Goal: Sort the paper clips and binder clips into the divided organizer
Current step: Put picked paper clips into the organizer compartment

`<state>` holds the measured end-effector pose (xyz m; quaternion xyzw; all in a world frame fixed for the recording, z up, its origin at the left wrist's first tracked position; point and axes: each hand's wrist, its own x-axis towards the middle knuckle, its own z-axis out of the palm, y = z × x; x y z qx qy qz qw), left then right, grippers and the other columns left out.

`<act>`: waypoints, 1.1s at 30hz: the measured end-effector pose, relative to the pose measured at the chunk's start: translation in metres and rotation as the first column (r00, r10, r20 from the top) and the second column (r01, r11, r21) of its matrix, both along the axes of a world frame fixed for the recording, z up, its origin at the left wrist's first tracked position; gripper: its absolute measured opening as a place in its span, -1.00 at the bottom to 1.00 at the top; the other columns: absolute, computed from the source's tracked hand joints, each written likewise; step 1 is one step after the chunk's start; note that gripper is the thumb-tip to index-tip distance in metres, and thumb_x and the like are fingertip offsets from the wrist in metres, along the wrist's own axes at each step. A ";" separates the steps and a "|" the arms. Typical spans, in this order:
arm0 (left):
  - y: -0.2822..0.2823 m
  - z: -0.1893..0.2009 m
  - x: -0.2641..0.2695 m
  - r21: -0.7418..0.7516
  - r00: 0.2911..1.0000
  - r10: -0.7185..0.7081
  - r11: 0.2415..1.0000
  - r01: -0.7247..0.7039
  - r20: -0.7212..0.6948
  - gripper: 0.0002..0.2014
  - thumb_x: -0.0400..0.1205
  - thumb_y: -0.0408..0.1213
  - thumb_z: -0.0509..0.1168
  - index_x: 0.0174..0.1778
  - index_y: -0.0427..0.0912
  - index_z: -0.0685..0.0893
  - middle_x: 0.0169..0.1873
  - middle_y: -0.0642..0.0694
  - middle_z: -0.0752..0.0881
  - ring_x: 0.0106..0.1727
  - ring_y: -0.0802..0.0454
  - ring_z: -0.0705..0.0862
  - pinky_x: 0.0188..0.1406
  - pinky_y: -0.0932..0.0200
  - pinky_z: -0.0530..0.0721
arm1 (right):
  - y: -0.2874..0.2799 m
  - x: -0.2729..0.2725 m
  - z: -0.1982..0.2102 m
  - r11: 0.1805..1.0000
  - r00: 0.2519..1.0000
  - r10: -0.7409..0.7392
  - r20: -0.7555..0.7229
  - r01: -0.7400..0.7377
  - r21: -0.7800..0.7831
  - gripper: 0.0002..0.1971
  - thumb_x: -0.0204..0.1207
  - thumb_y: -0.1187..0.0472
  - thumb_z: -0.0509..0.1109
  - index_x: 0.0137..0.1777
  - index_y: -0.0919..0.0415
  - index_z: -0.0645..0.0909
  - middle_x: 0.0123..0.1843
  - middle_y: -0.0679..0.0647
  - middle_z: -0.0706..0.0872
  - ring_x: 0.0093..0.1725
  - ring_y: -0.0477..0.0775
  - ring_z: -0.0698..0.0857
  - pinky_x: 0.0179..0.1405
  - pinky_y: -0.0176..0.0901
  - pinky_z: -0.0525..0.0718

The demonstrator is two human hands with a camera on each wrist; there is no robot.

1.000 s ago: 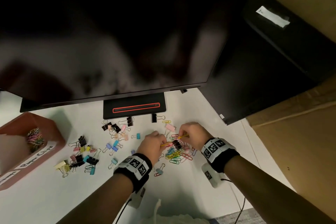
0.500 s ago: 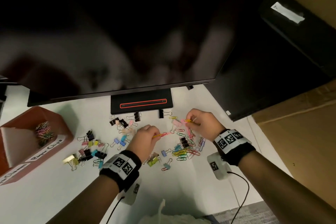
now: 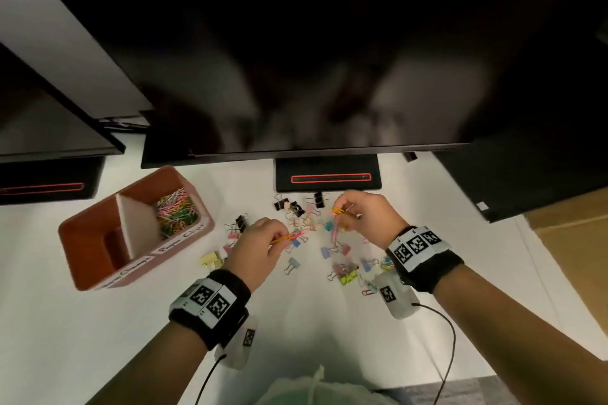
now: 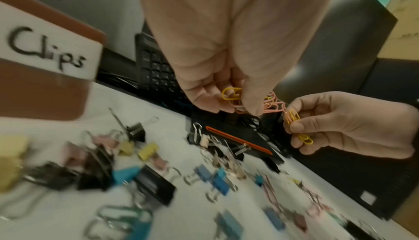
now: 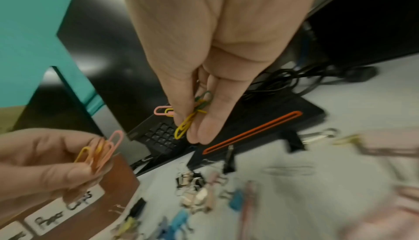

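My left hand (image 3: 283,237) pinches a bunch of yellow and pink paper clips (image 3: 291,236) above the white table. My right hand (image 3: 342,212) pinches another small bunch of paper clips (image 3: 337,210), yellow, green and pink in the right wrist view (image 5: 189,122). Both hands hover over the scattered binder clips (image 3: 345,273). The red-brown divided organizer (image 3: 98,279) stands to the left, and its far compartment holds several coloured paper clips (image 3: 176,212). The left wrist view shows the left hand's paper clips (image 4: 231,94) and the right hand (image 4: 297,127) close beside them.
A large dark monitor (image 3: 296,59) overhangs the back of the table, its stand base (image 3: 329,177) just behind the clips. A second monitor (image 3: 49,128) stands at far left. Cardboard (image 3: 572,256) lies at right. Wrist camera cables trail toward the table's near edge.
Both hands have lifted off the paper clip pile with clips pinched in them and drawn apart. The view has swung left, so the organizer sits nearer the hands.
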<state>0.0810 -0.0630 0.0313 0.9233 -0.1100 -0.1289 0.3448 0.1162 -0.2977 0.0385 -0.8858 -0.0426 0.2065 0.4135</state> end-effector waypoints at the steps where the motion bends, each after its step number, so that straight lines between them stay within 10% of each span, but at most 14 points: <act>1: 0.012 0.004 0.001 -0.005 0.999 0.036 0.999 -0.036 0.013 -0.97 0.57 -0.32 0.32 -0.12 -0.19 0.64 -0.26 0.03 0.53 -0.26 0.16 0.49 -0.29 0.43 0.40 | 0.016 0.002 0.004 1.000 1.000 0.028 0.010 -0.028 0.003 -0.88 0.50 0.23 0.42 -0.10 -0.03 0.58 -0.13 -0.04 0.72 -0.15 -0.02 0.73 -0.05 0.00 0.77; 8: 0.121 0.028 0.014 0.066 0.926 0.376 0.923 -0.378 0.045 -0.96 0.58 -0.29 0.32 -0.17 -0.16 0.61 -0.38 -0.03 0.60 -0.28 -0.07 0.59 -0.29 0.16 0.45 | 0.164 0.026 0.030 0.977 0.977 0.161 0.142 -0.178 0.119 -0.84 0.49 0.24 0.43 0.07 0.15 0.65 -0.12 0.00 0.68 -0.20 -0.01 0.66 -0.07 -0.15 0.68; 15: 0.159 0.036 0.025 0.219 0.906 0.419 0.892 -0.396 -0.067 -0.74 0.55 -0.31 0.36 0.14 -0.24 0.64 0.06 -0.23 0.72 0.05 -0.13 0.68 0.15 -0.06 0.63 | 0.255 0.036 0.031 0.972 0.967 0.224 0.121 -0.231 0.047 -0.59 0.54 0.10 0.38 0.36 0.17 0.50 0.22 0.19 0.71 0.18 0.15 0.68 0.22 -0.05 0.63; 22: 0.091 0.048 0.022 -0.005 0.979 0.185 0.983 -0.185 0.080 -0.71 0.55 -0.36 0.34 0.20 -0.12 0.61 0.04 -0.02 0.59 -0.03 0.19 0.59 0.06 0.35 0.57 | 0.131 0.003 0.012 0.994 0.970 0.082 0.229 -0.096 0.049 -0.82 0.56 0.19 0.34 0.13 0.07 0.64 -0.01 -0.06 0.64 -0.18 -0.11 0.63 -0.05 -0.22 0.67; 28: -0.022 0.006 0.030 -0.025 0.996 -0.068 0.997 0.067 -0.055 -0.74 0.53 -0.31 0.34 0.15 -0.09 0.62 0.06 -0.07 0.61 0.00 0.02 0.64 0.08 0.11 0.62 | -0.028 -0.019 -0.030 0.925 0.970 -0.186 0.154 0.226 -0.306 -0.76 0.52 0.26 0.35 0.16 0.10 0.67 0.16 0.08 0.72 0.18 0.13 0.64 0.24 -0.10 0.53; 33: -0.096 -0.028 0.048 0.068 0.975 -0.164 0.982 0.175 -0.153 -0.69 0.57 -0.26 0.30 0.24 -0.10 0.58 0.16 -0.06 0.58 0.10 -0.02 0.60 0.19 0.13 0.57 | -0.082 0.005 -0.051 0.899 0.976 -0.218 0.011 0.206 -0.387 -0.76 0.52 0.21 0.36 0.16 0.07 0.66 0.23 0.06 0.66 0.20 0.13 0.63 0.26 -0.12 0.54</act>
